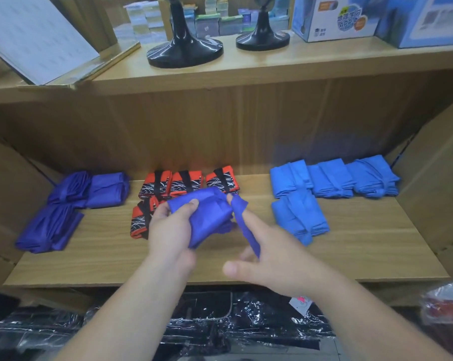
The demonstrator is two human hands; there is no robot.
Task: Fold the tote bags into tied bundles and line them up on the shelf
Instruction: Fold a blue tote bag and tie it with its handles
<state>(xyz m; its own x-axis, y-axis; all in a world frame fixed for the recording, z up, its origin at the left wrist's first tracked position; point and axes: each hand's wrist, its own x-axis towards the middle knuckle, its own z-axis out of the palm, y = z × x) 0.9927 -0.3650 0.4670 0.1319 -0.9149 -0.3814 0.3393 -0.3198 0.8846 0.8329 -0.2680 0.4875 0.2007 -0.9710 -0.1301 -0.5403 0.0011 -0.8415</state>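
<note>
My left hand (pixel 169 230) grips a folded purple tote bag (pixel 207 217) above the middle of the wooden shelf (pixel 350 251). The bag's purple strap (pixel 246 227) runs down from the bundle across my right hand (pixel 267 259), whose fingers hold it. Three purple bundles (pixel 71 201) lie at the left of the shelf. Several orange-and-black bundles (pixel 183 182) sit in the middle, partly hidden behind the held bag. Several light blue bundles (pixel 329 183) lie at the right.
Cardboard walls (pixel 439 178) close both ends of the shelf. The upper shelf carries two black stands (pixel 185 50), boxes (pixel 332 19) and a slanted board (pixel 37 37). Plastic-wrapped dark goods (pixel 220 324) lie below the shelf front.
</note>
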